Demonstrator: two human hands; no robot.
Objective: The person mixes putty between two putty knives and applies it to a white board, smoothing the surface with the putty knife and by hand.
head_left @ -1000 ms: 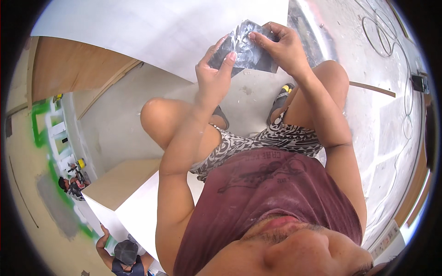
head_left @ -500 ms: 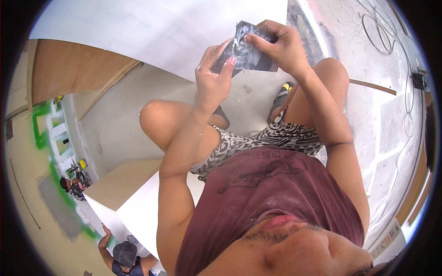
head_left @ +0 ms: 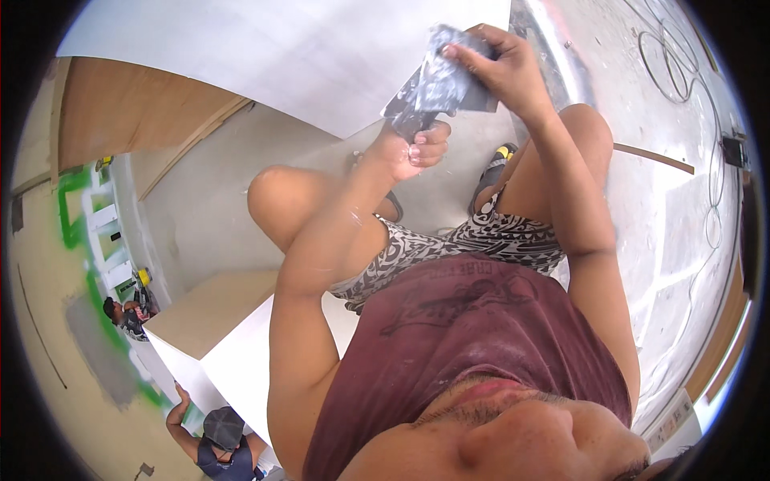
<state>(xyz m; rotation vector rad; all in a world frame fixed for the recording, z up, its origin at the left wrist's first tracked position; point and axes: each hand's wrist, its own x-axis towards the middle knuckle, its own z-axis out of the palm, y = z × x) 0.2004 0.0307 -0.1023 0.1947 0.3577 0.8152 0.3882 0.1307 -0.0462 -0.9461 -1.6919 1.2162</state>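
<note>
My left hand (head_left: pixel 411 152) is closed round the dark handle of a putty knife (head_left: pixel 412 119), whose blade points up and away from me. Between the thumb and fingers of my right hand (head_left: pixel 515 70) is a dark flat plate (head_left: pixel 446 84), its face smeared with wet white paste. The knife's blade lies against or just behind the plate's left edge; whether they touch I cannot tell. Both tools hang over the near edge of a large white panel (head_left: pixel 273 60), above my knees. Flecks of white paste cling to my left fingers.
A white box-like piece with a brown top (head_left: pixel 212 313) stands to my left. Beyond it are a person in a dark cap (head_left: pixel 223 429) and a second person (head_left: pixel 128 317). A wooden panel (head_left: pixel 120 112) leans at the far left. A cable (head_left: pixel 674 72) loops over the floor at right.
My left hand has moved down and right, from pinching the dark piece's edge to a grip round the knife's handle. My right hand and the plate have shifted slightly right and up.
</note>
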